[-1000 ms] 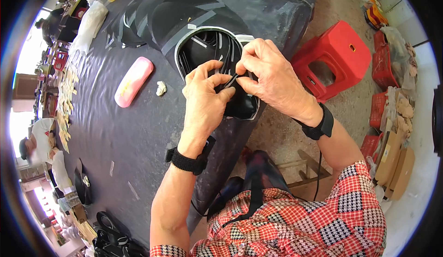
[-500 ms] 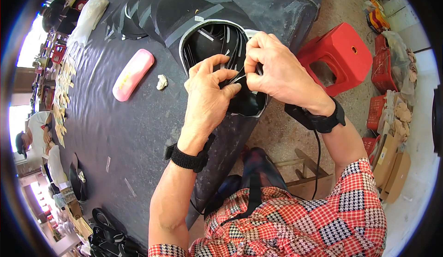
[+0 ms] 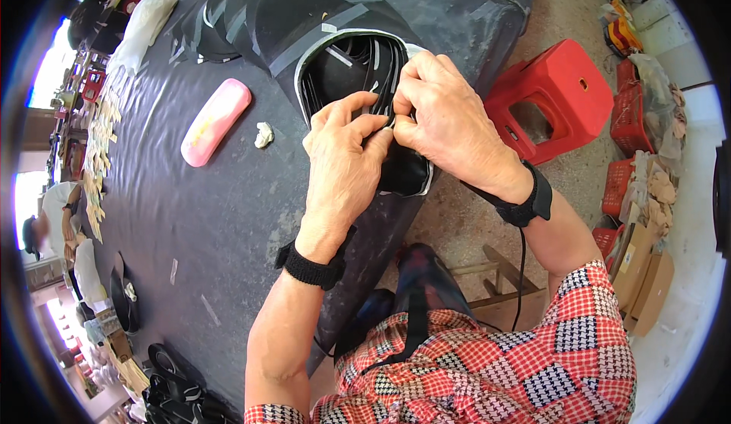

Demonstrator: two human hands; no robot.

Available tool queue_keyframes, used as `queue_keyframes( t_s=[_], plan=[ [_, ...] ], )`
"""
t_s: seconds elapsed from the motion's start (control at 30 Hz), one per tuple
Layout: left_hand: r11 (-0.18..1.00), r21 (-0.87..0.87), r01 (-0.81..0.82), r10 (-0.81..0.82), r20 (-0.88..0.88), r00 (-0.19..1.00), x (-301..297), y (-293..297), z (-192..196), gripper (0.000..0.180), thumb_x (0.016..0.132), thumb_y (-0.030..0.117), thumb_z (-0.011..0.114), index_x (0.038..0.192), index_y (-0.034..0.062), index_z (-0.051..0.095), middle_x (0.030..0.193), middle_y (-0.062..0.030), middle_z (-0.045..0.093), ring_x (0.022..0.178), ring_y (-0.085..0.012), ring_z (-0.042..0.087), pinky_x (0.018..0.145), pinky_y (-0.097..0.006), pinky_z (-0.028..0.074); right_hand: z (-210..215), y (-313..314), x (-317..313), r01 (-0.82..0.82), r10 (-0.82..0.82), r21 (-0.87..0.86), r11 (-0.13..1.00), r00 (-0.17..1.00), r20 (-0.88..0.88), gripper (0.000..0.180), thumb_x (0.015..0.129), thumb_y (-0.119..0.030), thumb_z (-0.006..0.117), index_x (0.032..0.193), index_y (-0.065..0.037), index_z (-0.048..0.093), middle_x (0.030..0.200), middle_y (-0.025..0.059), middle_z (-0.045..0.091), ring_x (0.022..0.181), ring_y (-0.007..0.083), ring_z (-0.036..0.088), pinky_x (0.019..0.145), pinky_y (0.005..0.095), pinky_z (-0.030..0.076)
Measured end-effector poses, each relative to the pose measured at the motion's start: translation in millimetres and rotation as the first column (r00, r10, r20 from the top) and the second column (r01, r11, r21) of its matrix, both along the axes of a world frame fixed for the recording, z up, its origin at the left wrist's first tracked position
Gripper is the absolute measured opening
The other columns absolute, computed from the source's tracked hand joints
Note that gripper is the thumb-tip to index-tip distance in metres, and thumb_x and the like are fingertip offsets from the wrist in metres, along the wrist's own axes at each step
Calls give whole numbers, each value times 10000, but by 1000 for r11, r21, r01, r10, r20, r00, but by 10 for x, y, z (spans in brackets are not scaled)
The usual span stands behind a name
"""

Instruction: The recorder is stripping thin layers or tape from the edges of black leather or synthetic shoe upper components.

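We have both hands on the black shell (image 3: pixel 343 66) at the table (image 3: pixel 190 218) edge. Its grey-rimmed hollow holds black strips (image 3: pixel 381 62) just beyond our fingertips. Left hand (image 3: pixel 346 169) and right hand (image 3: pixel 449 123) touch, fingers pinched shut on a strip at the near rim. Tabletop is smooth dark sheet. Pink case (image 3: pixel 215 122) lies well left; red stool (image 3: pixel 552 97) right.
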State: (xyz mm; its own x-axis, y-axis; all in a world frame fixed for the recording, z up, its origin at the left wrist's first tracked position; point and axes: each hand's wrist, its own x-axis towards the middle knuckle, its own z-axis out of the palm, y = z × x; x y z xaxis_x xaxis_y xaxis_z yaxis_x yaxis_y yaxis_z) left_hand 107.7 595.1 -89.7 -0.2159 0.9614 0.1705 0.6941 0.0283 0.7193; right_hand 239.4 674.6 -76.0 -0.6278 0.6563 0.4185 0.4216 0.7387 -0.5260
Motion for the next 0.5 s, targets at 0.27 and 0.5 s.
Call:
queue_keyframes(
  t_s=[0.27,0.5],
  plan=[
    [1000,-24,-18,18,19,1000,3,-17,19,195,768,136,598,910,28,675,1128,-58,568,1092,-267,461,951,-373,324,-10,53,139,-70,6,-287,955,976,-218,114,665,-51,628,755,-11,571,898,102,496,891,264,512,764,331,439],
    [1000,9,-3,2,50,999,11,-11,-13,192,770,132,609,927,46,679,1132,-54,567,1090,-262,456,943,-376,339,21,0,133,-84,60,-167,982,988,-145,125,670,-63,648,755,-13,571,898,101,485,901,261,505,782,342,429]
  ],
)
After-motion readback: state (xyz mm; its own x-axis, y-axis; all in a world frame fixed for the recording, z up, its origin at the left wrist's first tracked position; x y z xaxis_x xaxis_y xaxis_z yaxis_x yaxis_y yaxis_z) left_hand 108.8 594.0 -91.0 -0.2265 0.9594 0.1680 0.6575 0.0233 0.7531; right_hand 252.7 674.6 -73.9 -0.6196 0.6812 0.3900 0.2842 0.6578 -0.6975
